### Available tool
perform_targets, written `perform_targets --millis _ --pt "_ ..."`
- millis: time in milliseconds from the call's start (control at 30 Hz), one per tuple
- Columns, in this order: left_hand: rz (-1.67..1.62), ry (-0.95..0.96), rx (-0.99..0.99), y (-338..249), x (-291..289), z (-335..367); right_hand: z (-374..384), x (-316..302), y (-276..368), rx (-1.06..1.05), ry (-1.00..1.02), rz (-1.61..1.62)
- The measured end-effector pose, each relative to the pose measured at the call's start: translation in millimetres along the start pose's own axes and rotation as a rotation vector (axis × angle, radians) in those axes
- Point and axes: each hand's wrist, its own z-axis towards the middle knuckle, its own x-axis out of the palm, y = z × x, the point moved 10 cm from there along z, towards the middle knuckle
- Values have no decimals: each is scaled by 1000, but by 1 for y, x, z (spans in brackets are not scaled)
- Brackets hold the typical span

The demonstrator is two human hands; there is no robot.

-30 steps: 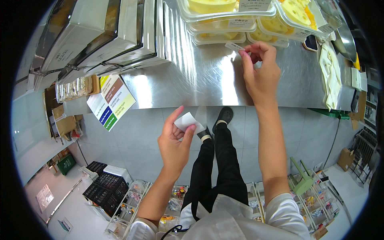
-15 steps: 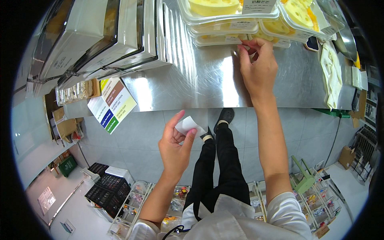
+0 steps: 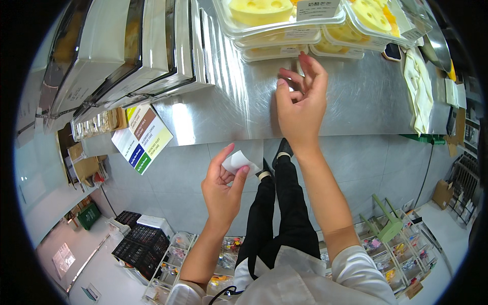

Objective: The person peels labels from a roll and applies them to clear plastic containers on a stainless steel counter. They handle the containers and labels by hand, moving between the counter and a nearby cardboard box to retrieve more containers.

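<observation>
My left hand (image 3: 222,188) is in front of the metal table's edge, pinching a small curled piece of white paper (image 3: 237,161) between thumb and fingers. Above the table, my right hand (image 3: 304,104) has its fingers apart, with nothing visible in them. Its fingertips are just in front of the stacked clear plastic boxes (image 3: 279,38). Yellow food with round hollows (image 3: 262,11) shows through their lids. White printed labels (image 3: 318,8) are on several of the boxes.
Tall boxes with black edges (image 3: 147,56) stand on the table's left. A coloured card (image 3: 142,138) hangs over its front edge. At the right lie a cream cloth (image 3: 418,91) and a dark phone-like object (image 3: 391,52). Behind me are black crates (image 3: 145,244) and a green stool (image 3: 387,226).
My right hand has drawn back from the lower boxes, moving left and slightly toward me, and its fingers have spread. My left hand keeps the paper in nearly the same place.
</observation>
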Motion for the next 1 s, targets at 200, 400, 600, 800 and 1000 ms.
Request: perform_targets --millis 200,400,600,800,1000 --pt "0 -14 -9 -3 -6 -2 -9 8 3 11 14 -65" --pt "6 -17 -8 -8 -12 -2 -1 4 3 -72 -48 -74" --pt "-66 -33 -41 -25 -18 -11 -25 -7 17 65 85 20" --pt "-236 -189 -70 -68 -95 -56 -189 37 56 284 1134 314" --pt "-493 -533 -86 -87 -254 -90 -265 0 101 692 1472 172"
